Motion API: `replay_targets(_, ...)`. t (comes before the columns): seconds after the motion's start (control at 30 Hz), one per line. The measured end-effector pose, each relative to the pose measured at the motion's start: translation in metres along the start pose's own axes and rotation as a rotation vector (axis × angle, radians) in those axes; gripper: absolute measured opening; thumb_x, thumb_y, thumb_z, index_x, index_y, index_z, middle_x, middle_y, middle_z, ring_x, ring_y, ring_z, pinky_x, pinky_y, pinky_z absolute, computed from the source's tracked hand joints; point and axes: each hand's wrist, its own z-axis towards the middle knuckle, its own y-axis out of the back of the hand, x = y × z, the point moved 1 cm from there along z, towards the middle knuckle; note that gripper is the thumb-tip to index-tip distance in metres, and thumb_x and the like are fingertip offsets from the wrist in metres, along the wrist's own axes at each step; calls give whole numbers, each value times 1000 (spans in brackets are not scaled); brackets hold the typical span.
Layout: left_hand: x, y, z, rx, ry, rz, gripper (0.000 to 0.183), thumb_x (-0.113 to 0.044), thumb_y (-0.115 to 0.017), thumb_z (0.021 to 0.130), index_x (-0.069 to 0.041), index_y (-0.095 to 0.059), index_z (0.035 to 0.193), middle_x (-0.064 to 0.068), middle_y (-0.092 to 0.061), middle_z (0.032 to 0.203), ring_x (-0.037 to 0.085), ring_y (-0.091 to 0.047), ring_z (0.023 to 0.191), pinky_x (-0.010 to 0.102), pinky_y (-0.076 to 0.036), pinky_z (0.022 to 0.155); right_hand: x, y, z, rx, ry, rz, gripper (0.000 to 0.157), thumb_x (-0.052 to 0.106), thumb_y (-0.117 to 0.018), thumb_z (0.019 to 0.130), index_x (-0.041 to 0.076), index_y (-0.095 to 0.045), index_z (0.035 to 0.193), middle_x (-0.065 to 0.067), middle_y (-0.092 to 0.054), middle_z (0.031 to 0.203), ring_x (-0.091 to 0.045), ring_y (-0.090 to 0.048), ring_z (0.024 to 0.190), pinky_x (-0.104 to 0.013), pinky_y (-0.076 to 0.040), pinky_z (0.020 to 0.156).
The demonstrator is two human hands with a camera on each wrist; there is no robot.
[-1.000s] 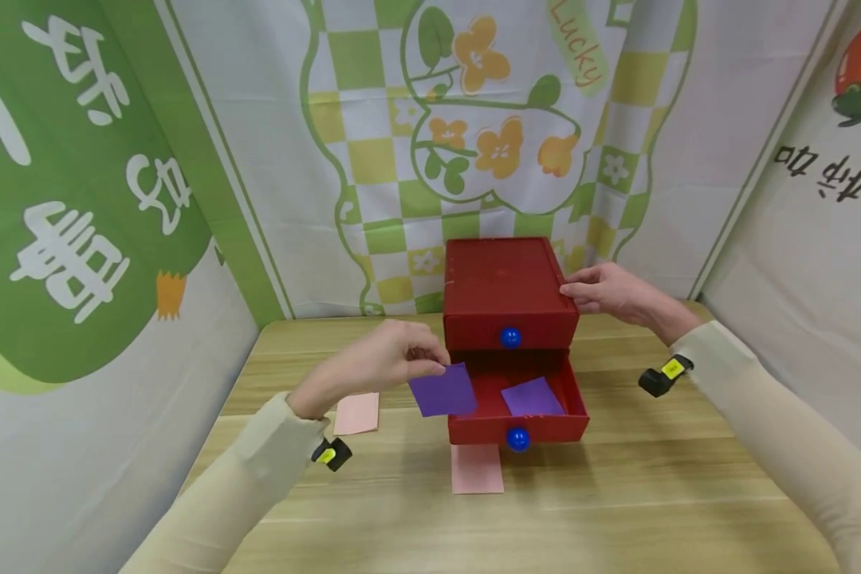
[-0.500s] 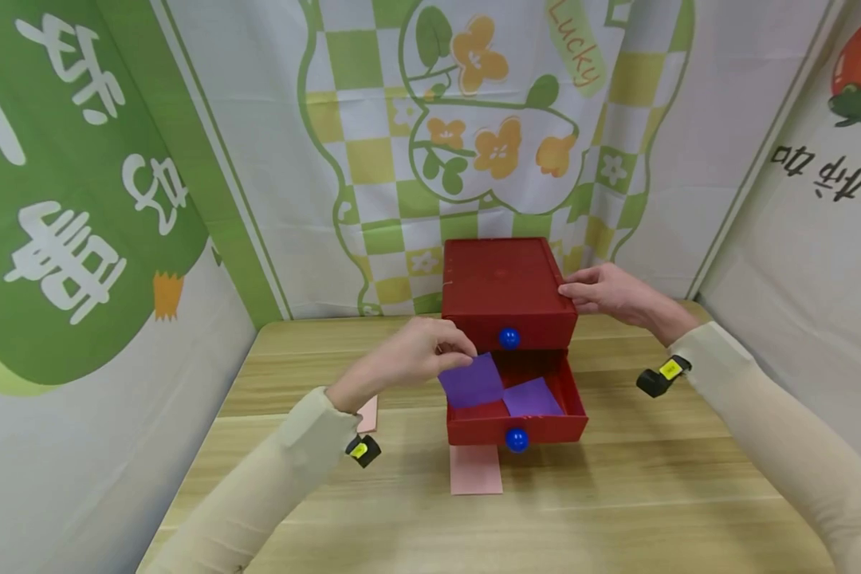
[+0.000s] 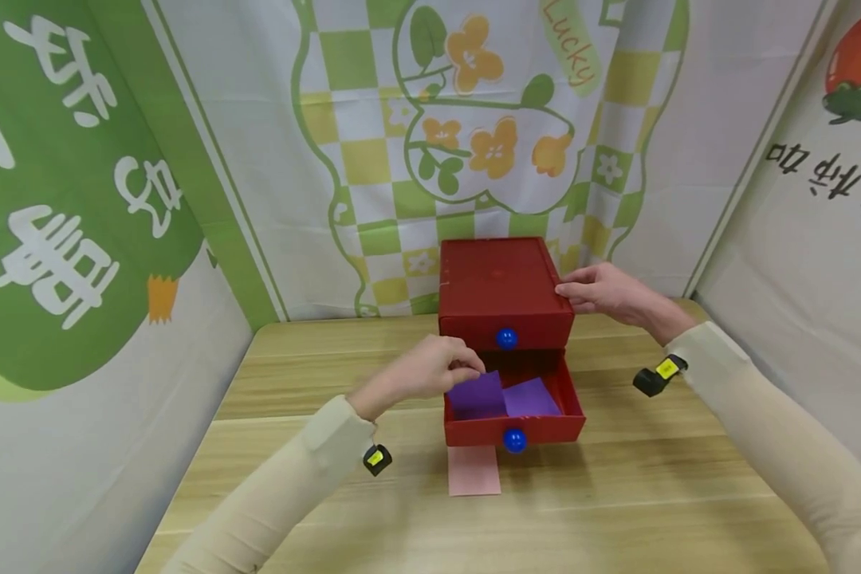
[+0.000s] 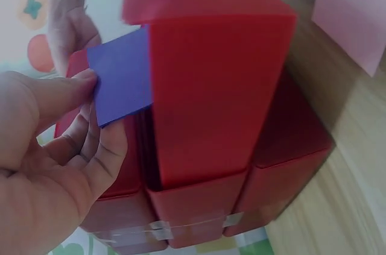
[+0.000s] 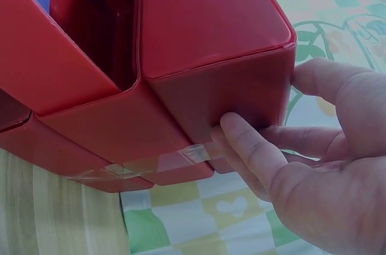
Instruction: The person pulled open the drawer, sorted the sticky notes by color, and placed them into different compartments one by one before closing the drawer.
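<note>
A red drawer unit (image 3: pixel 498 275) with blue knobs stands on the table, its middle drawer (image 3: pixel 466 432) pulled out. My left hand (image 3: pixel 434 371) pinches a purple paper square (image 3: pixel 476 396) between thumb and fingers. That square is partly inside the open drawer, behind the front wall. A second purple paper square (image 3: pixel 534 397) lies in the drawer to its right. My right hand (image 5: pixel 325 158) rests on the unit's right side, thumb at the top edge and fairly straight fingers (image 5: pixel 247 140) against the side wall.
A pink paper square (image 3: pixel 473 470) lies on the wooden table (image 3: pixel 617 510) in front of the drawer. The drawer's blue knob (image 3: pixel 515 441) juts out above it. A patterned cloth (image 3: pixel 373 159) hangs close behind the unit.
My left hand has moved right and then lowered the purple square into the drawer. Its arm now covers the pink square on the left. The right hand stays at the unit's side.
</note>
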Motion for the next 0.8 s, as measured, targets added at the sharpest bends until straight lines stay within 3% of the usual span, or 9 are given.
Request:
replay_targets(0.23, 4, -14, 3, 14, 5, 55, 15, -19, -57, 87, -18, -69, 96, -7, -61, 88, 3, -53, 77, 14, -45, 66, 2, 1, -2, 9, 2, -9, 61, 29, -60, 84, -5, -38, 130, -20, -50, 121, -19, -59, 96, -33, -49, 84)
replay_targets(0.53, -3, -20, 10, 22, -21, 222, 15, -14, -56, 86, -13, -69, 95, -2, -62, 87, 9, -56, 80, 21, -49, 72, 3, 0, 0, -10, -1, -2, 57, 27, -60, 84, -3, -41, 129, -19, -52, 120, -20, -60, 96, -33, -50, 84)
replay_targets(0.8, -5, -20, 6, -47, -10, 234, 14, -15, -57, 86, -13, -68, 94, -2, -62, 86, 9, -54, 77, 20, -48, 69, 2, -1, -1, -3, 2, 9, 58, 27, -60, 84, -4, -41, 129, -20, -53, 119, -20, -61, 95, -33, -50, 83)
